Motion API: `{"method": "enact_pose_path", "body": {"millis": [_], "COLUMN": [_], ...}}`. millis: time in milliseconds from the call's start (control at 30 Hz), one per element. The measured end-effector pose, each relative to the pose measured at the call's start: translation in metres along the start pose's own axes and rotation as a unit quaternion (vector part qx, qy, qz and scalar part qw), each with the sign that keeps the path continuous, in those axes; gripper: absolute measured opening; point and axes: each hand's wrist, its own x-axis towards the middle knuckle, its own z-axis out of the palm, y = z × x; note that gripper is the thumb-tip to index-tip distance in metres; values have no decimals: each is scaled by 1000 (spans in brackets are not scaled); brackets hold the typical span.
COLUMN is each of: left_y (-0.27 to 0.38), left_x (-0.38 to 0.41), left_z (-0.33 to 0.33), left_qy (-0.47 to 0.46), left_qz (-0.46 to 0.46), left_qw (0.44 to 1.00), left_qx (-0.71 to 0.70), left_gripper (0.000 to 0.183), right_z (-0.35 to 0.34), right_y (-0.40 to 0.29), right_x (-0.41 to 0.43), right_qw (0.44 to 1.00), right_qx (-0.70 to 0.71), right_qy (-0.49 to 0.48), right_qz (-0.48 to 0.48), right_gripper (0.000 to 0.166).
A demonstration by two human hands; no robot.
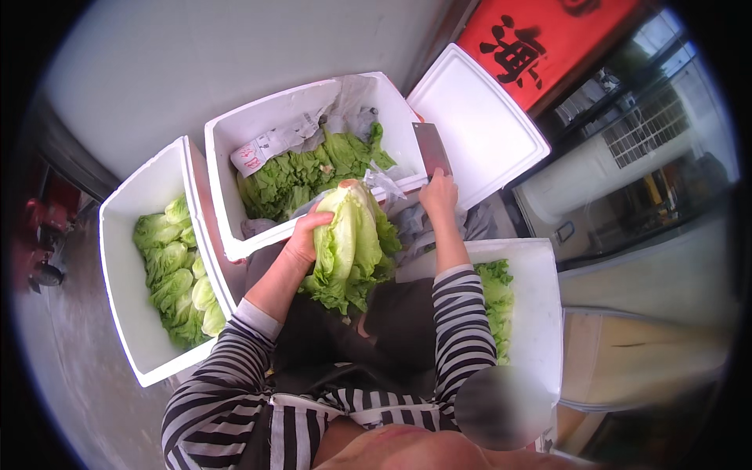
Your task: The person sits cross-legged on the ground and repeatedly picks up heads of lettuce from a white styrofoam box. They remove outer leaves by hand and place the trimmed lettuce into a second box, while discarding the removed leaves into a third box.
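Observation:
My left hand (305, 234) grips a head of leafy lettuce (348, 241), its brownish cut stem end turned up and its leaves hanging over my lap. A cleaver (433, 150) is in my right hand (439, 194), its broad blade pointing away from me across the corner of the middle foam box. That white foam box (317, 91) stands straight ahead and holds more green lettuce (294, 179), partly covered by crumpled printed paper (276, 141). The blade does not touch the lettuce in my left hand.
To the left, a foam box (126, 282) holds several trimmed lettuce heads (170, 273). Another foam box (531, 305) with lettuce (496, 311) is by my right arm. A foam lid (482, 123) leans beside a red sign (517, 47) bearing writing. Glass panels (634, 153) line the right side.

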Motion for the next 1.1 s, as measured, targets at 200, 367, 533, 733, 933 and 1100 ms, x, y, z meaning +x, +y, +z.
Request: {"method": "enact_pose_path", "body": {"millis": [200,367,533,733,933,1100], "left_y": [-9,-13,-16,-31,-38,-39], "left_x": [-11,-9,-4,-1,-4,-6], "left_z": [29,24,35,39,43,43], "left_qy": [-98,-94,-96,-131,-155,-169], "left_qz": [-18,-59,-62,-41,-71,-91], "left_qw": [976,979,983,961,946,936], "left_qx": [191,169,141,239,275,296], "left_gripper": [73,75,73,71,63,53], "right_z": [18,-2,-77,-120,-120,-117], "right_y": [5,20,9,0,1,5], "right_x": [24,12,-74,-166,-188,-193], "right_qw": [998,978,933,916,919,924], "right_qx": [42,156,324,262,158,120], "right_qy": [2,97,123,121,177,179], "right_qz": [36,104,-102,-279,-315,-315], "right_gripper": [43,47,23,27,25,26]}}
